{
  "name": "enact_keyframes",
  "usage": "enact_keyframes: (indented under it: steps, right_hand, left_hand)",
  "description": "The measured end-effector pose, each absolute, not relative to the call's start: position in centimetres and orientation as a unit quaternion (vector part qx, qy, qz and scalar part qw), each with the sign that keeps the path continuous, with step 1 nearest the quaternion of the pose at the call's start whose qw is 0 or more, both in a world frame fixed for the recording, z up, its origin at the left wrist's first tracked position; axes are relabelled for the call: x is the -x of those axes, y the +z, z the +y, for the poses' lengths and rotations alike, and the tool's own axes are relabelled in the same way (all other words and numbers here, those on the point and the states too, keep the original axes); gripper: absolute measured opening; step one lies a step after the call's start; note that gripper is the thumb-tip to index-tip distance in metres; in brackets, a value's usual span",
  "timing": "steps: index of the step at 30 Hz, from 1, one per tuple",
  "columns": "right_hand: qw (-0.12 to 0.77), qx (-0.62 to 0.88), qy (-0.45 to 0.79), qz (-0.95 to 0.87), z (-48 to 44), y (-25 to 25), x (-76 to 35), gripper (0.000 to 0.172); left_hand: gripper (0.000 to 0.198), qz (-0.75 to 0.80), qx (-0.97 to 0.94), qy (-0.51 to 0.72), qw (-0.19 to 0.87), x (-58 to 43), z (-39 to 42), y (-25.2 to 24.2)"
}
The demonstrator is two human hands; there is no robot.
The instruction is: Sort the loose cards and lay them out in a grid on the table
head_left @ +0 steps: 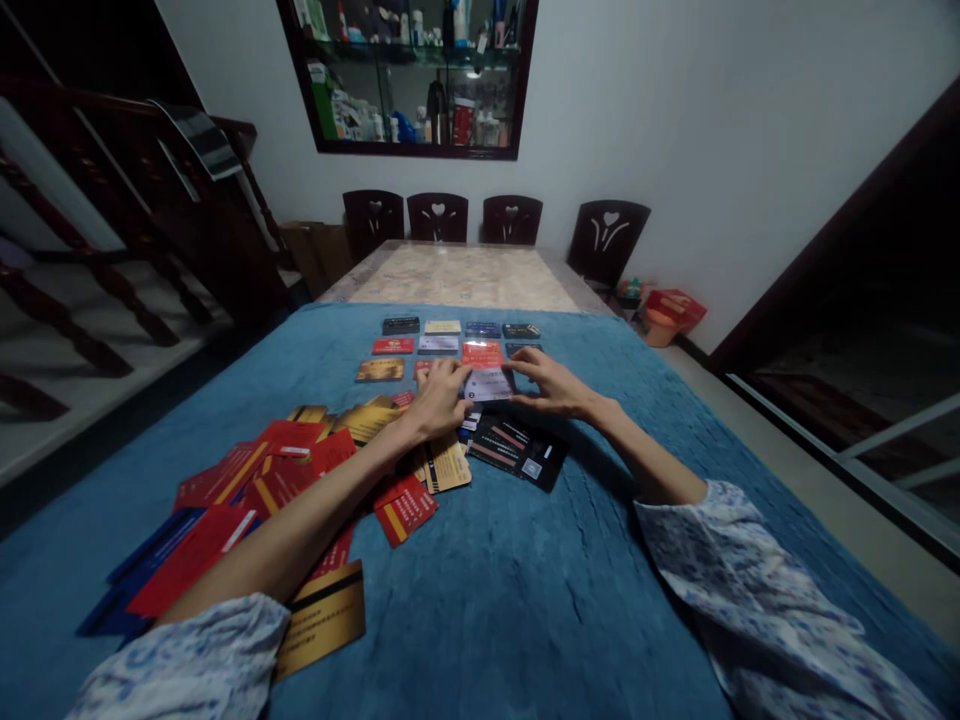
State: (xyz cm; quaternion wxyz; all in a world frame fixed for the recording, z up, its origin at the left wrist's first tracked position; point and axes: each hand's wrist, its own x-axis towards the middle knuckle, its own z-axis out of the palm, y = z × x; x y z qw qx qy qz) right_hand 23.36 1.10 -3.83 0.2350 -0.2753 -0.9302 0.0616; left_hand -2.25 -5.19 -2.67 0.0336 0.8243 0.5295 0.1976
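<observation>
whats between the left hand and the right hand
In the head view, a pale card is between the left hand and the right hand, both at its edges; a red card shows just beyond it.

From my station I record four dark chairs (499,225), a stocked wall cabinet (416,152) and a wooden railing (206,230).

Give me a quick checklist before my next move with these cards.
1. Left hand and right hand at opposite sides of the white card: ok.
2. Firm grip on it: cannot tell.
3. White card clear of the red card just behind: cannot tell.
4. Back row without overlaps: ok, four cards set apart.
5. Loose pile spread out: not ok, cards overlap.
</observation>
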Motion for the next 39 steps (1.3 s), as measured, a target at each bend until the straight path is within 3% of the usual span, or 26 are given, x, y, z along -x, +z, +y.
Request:
enact_keyframes:
  steps: [10, 31, 39]
  right_hand:
    - [0.207, 0.294, 0.074, -0.930, 0.8, -3.6, -22.9, 0.053]
    - [0.191, 0.290, 0.062, -0.936, 2.1, -2.6, -20.7, 0.046]
    - [0.166, 0.301, 0.047, -0.938, 3.1, -1.9, -19.2, 0.042]
  left_hand:
    - [0.041, 0.534, -0.827, 0.163, 0.061, 2.4, -5.2, -2.1]
    - [0.044, 0.564, -0.819, 0.098, 0.042, 3.3, -4.5, 0.3]
    - [0.037, 0.568, -0.816, 0.101, 0.034, 4.6, -3.4, 0.6]
